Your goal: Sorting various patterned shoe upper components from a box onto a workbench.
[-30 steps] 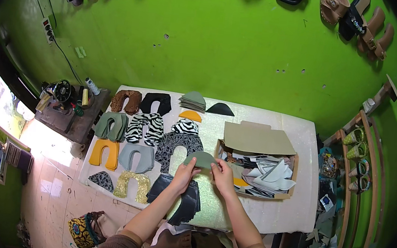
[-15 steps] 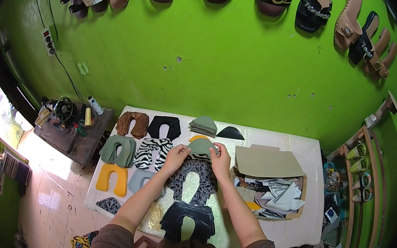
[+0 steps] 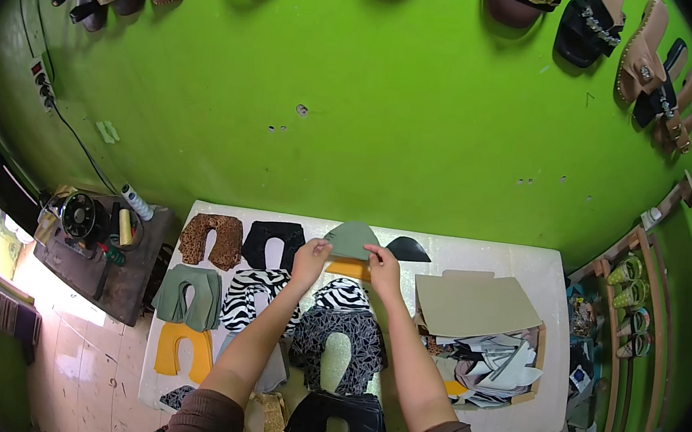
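Observation:
At the table's far side, a sage-green half-round leather piece (image 3: 352, 240) is pinched by its lower corners. My left hand (image 3: 310, 263) is closed on one corner and my right hand (image 3: 383, 266) on the other. It covers the place of the green stack, so I cannot tell whether it touches that stack. Just below lies a yellow half-round piece (image 3: 349, 269), partly hidden. Nearer me are a zebra-print piece (image 3: 344, 294), a grey patterned U-shaped stack (image 3: 312, 336) and a black U-shaped stack (image 3: 359, 411). A black half-round piece (image 3: 410, 249) lies right of my right hand.
U-shaped stacks in leopard print (image 3: 224, 237), black (image 3: 251, 248), green (image 3: 176, 295), zebra print (image 3: 237, 302) and yellow (image 3: 171, 354) lie on the left. A cardboard box (image 3: 480, 306) of scraps stands right. A sewing machine (image 3: 84, 218) is beside the table; sandals (image 3: 589, 26) hang above.
Both hands have moved away from me with the green half-round piece, off the zebra-print piece to the green stack's place. The view has shifted, and the zebra-print and yellow pieces now show more.

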A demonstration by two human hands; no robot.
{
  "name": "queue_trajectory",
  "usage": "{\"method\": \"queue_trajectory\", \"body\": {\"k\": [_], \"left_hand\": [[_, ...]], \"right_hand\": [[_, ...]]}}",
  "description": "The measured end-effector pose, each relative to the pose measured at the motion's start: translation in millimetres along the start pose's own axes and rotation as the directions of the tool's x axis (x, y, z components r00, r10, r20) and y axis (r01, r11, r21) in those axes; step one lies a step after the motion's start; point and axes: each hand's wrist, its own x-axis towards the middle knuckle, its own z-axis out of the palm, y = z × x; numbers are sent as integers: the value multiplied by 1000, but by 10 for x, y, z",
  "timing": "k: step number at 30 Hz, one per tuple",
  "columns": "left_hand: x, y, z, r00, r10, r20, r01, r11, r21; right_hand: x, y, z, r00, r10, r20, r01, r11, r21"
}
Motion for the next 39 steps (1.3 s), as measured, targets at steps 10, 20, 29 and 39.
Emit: {"method": "queue_trajectory", "body": {"k": [10,20,29,39], "left_hand": [[327,126,95,991,111,-70,-83,944,319],[244,19,225,950,235,-206,-96,846,524],[-778,222,417,959,262,-109,-155,805,572],[-2027,693,422,953,302,-22,-264,865,428]], "right_hand": [[251,-72,32,965,-263,21,258,921,-293],[149,-72,7,980,-134,147,196,764,-614],[-425,-488,-62,965,-215,151,261,736,-624],[-1634,-895,-1036,917,-377,131,394,801,-452]]}}
